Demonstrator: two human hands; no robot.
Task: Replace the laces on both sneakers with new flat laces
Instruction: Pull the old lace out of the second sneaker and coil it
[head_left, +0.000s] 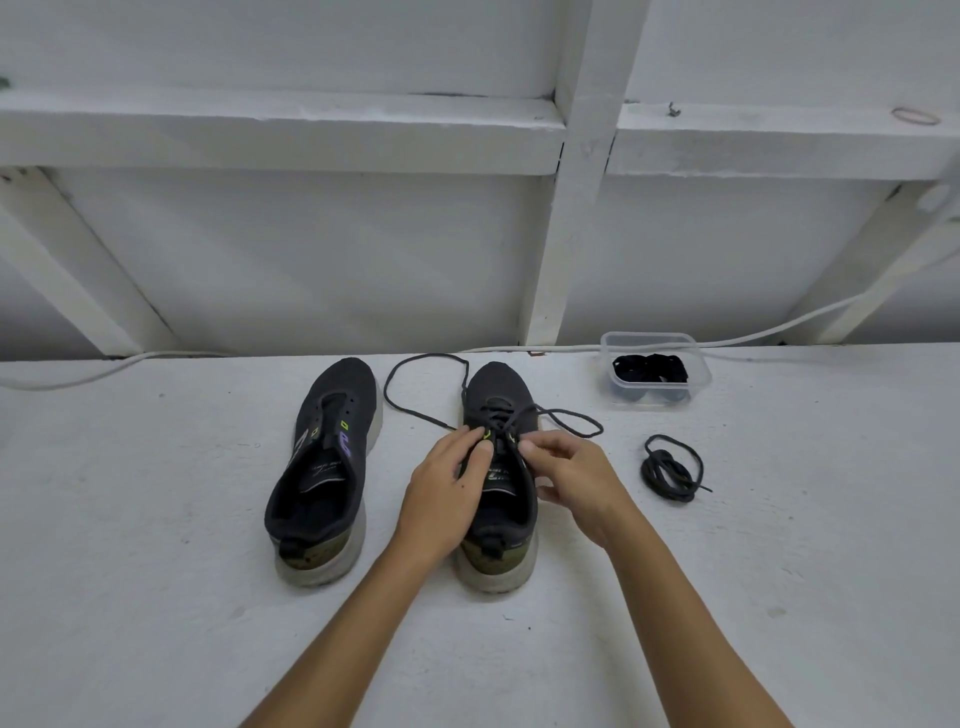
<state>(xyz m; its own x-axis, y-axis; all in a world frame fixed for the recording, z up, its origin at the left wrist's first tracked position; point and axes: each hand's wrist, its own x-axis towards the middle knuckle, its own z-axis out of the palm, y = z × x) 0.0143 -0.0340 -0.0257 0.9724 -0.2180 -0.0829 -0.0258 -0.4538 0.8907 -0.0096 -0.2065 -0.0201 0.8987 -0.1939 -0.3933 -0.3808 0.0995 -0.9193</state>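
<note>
Two dark sneakers stand side by side, toes pointing away, on a white surface (156, 597): the left sneaker (322, 467) has bare eyelets, while the right sneaker (498, 467) carries a round dark lace (415, 410) whose slack loops trail over the surface on both sides of its toe. The left hand (447, 493) rests on the right sneaker's near eyelets with its fingers (475, 441) curled on the lace, and the right hand (571, 478) pinches the lace between thumb and fingers (530, 448) just beside it. To the right lies a coiled dark lace (670, 467), and beyond it a clear plastic tub (654, 371) holds bundled black flat laces (649, 368).
</note>
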